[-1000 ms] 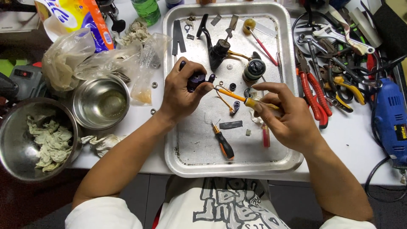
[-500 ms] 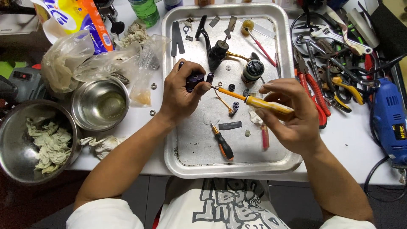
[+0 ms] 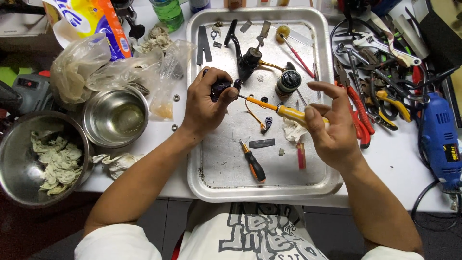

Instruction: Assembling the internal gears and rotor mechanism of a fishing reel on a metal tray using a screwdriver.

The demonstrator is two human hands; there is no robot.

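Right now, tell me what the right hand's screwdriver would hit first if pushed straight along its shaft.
The right hand points its yellow screwdriver at the small dark part in the left hand; the tip looks already against it.

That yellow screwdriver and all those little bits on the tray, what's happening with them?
A person is working over a metal tray. Their left hand grips a small dark part, and their right hand holds a yellow-handled screwdriver with its tip pointed into that part. More loose pieces and an orange-and-black screwdriver lie on the tray. Pliers and a blue rotary tool sit to the right, two steel bowls to the left.
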